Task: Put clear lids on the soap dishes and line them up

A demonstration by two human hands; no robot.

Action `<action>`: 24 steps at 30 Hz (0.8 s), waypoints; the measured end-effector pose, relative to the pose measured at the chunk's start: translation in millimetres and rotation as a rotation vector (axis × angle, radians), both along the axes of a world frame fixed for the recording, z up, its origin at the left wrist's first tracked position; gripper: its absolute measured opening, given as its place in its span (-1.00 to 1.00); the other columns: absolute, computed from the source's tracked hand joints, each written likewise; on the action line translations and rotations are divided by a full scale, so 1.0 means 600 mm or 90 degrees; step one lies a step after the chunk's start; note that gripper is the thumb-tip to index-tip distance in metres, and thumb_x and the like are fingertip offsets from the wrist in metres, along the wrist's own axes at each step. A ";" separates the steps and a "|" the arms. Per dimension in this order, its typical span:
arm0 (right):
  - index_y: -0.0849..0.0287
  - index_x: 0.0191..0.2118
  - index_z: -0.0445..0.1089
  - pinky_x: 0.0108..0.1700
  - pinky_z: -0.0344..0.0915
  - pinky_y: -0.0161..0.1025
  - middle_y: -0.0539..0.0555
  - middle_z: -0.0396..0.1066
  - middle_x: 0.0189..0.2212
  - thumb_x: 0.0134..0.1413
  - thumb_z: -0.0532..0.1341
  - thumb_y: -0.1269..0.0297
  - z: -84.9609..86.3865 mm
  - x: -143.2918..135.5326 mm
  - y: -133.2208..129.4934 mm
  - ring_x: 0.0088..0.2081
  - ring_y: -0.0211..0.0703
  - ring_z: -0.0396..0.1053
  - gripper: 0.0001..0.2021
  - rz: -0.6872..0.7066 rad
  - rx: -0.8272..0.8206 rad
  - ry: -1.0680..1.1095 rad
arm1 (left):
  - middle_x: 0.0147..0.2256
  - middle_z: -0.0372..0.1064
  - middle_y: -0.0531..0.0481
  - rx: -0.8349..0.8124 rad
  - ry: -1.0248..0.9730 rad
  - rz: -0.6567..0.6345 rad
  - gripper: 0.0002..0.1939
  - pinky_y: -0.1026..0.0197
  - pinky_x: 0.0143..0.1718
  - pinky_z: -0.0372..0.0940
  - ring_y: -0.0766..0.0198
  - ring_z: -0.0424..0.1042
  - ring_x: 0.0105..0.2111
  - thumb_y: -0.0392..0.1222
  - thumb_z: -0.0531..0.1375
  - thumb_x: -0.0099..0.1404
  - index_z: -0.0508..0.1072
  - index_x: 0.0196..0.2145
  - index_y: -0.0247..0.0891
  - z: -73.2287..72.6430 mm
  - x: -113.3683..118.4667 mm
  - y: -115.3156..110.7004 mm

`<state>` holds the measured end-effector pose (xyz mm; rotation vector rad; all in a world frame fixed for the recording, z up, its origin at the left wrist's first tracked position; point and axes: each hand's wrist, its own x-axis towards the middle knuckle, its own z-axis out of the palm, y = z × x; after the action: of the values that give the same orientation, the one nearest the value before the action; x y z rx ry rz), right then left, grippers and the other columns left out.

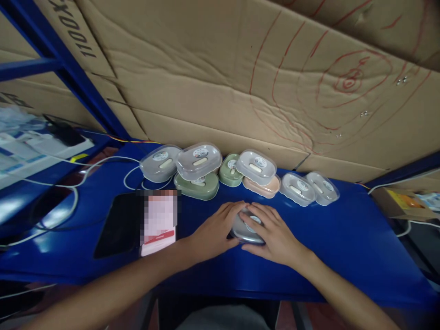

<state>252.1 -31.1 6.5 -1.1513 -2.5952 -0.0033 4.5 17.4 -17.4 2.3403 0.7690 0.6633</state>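
A grey oval soap box with a clear lid and a round label rests on the blue table between my hands. My left hand is curved around its left side, fingertips on the far edge. Across the top and right side lies my right hand, its thumb at the near edge. Both hands grip the box and cover much of it. Behind them is a row of similar boxes: grey ones, green ones and a peach one, some stacked in twos.
A black tablet-like slab and a partly blurred pink item lie to the left on the blue table. White cables loop at far left. A cardboard wall rises behind; an open carton stands at right.
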 end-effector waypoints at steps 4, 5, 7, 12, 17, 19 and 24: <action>0.05 0.51 0.14 0.35 0.28 0.26 0.26 0.22 0.45 0.37 0.23 -0.18 -0.001 -0.006 0.003 0.45 0.25 0.18 -0.25 -0.027 -0.001 -0.013 | 0.40 0.20 -0.29 -0.007 -0.011 -0.003 0.03 -0.30 0.38 0.27 -0.13 0.21 0.41 -0.31 0.44 0.26 -0.06 0.48 -0.09 -0.003 -0.001 0.000; 0.06 0.51 0.13 0.35 0.28 0.27 0.27 0.22 0.45 0.39 0.22 -0.16 -0.003 -0.007 0.000 0.46 0.26 0.17 -0.27 -0.035 0.002 -0.017 | 0.40 0.19 -0.29 -0.004 -0.011 -0.007 0.03 -0.31 0.38 0.27 -0.14 0.21 0.42 -0.25 0.45 0.28 -0.07 0.49 -0.08 -0.003 -0.001 0.000; 0.11 0.50 0.13 0.36 0.26 0.27 0.30 0.24 0.44 0.43 0.19 -0.12 -0.007 -0.009 -0.006 0.46 0.25 0.17 -0.29 -0.047 0.013 -0.011 | 0.41 0.18 -0.31 0.002 -0.007 -0.013 0.05 -0.31 0.37 0.27 -0.15 0.20 0.42 -0.17 0.45 0.31 -0.11 0.51 -0.07 -0.002 -0.001 -0.001; 0.15 0.25 0.36 0.36 0.25 0.22 0.30 0.50 0.19 0.39 0.26 -0.08 -0.020 -0.017 -0.006 0.36 0.19 0.34 -0.49 -0.055 0.094 0.116 | 0.41 0.19 -0.26 0.009 0.031 0.002 -0.01 -0.31 0.37 0.27 -0.17 0.22 0.41 -0.10 0.44 0.34 -0.05 0.51 0.03 0.001 -0.002 0.000; 0.11 0.22 0.39 0.41 0.19 0.25 0.25 0.50 0.17 0.37 0.30 -0.04 -0.012 -0.014 -0.003 0.34 0.18 0.36 -0.54 -0.050 0.047 0.091 | 0.41 0.18 -0.24 -0.002 0.029 0.017 -0.03 -0.30 0.38 0.26 -0.17 0.22 0.41 -0.09 0.44 0.34 -0.01 0.50 0.06 0.003 -0.001 0.003; 0.08 0.28 0.37 0.42 0.18 0.28 0.26 0.46 0.23 0.37 0.29 -0.06 -0.008 -0.010 -0.003 0.37 0.20 0.32 -0.49 -0.047 0.016 0.066 | 0.41 0.18 -0.24 -0.012 0.019 0.018 0.00 -0.30 0.38 0.25 -0.17 0.22 0.40 -0.14 0.45 0.30 -0.02 0.50 0.06 0.002 -0.002 0.003; 0.10 0.34 0.33 0.37 0.26 0.23 0.29 0.38 0.31 0.40 0.26 -0.06 -0.008 0.000 0.000 0.41 0.19 0.25 -0.45 -0.030 -0.008 0.034 | 0.40 0.17 -0.23 -0.035 0.015 0.030 0.04 -0.31 0.38 0.23 -0.16 0.21 0.39 -0.21 0.45 0.28 -0.06 0.50 0.06 0.003 -0.004 0.003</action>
<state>252.2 -31.0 1.7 -1.2003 -2.5248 0.0338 2.3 19.5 -15.7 2.2901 0.8446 0.6277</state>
